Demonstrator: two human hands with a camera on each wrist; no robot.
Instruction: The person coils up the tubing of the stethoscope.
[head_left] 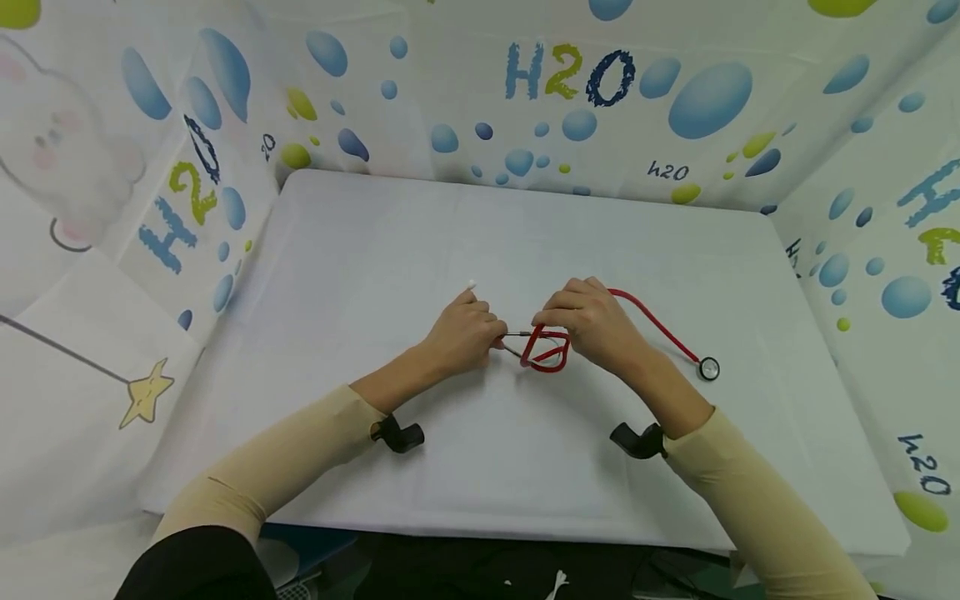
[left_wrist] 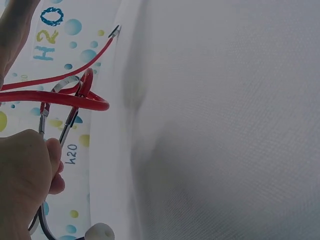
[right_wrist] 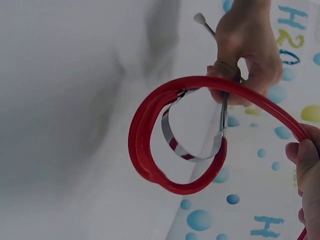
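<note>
A stethoscope with red tubing (head_left: 654, 318) is held between my hands above the white table. My left hand (head_left: 463, 335) grips its metal ear tubes (left_wrist: 66, 127); a pale ear tip (left_wrist: 100, 232) pokes out past that hand. My right hand (head_left: 591, 321) pinches the red tube, its thumb and fingers (right_wrist: 306, 152) closed round it at the right edge of the right wrist view. Between the hands the tubing bends in a loop round the metal spring band (right_wrist: 176, 145). Beyond the right hand the tube runs down to the round chest piece (head_left: 708, 368) at the right.
The white-covered table (head_left: 360, 250) spreads out under both hands. White curtains (head_left: 480, 100) with blue and green drops and H2O lettering stand behind it and at both sides. A black wrist mount (head_left: 401, 435) sits on the left forearm, another (head_left: 637, 440) on the right.
</note>
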